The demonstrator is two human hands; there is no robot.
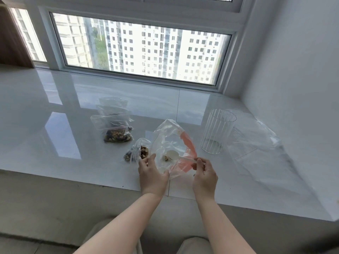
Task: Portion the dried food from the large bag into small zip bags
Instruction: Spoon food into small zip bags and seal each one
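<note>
A large bag (170, 143) with an orange zip strip is being held just above the table (55, 116); its left edge is being gripped by the left hand (152, 173); its strip is being pinched by the right hand (203, 173); filled small zip bags (113, 129) are lying to the left.

A large bag (170, 143) is sitting near the front edge of the sill (55, 143), about midway along it, held between the left hand (152, 173) and the right hand (203, 173). A few bits of dried food (167, 158) are lying in it. Just to its left, a small zip bag (136, 153) is lying with food in it. Behind that one, filled zip bags (113, 125) are lying overlapped in a row running toward the window (139, 50). To the right, a glass cylinder (218, 131) is standing upright, and empty bags (256, 143) are lying beyond it toward the right wall (293, 70).
</note>
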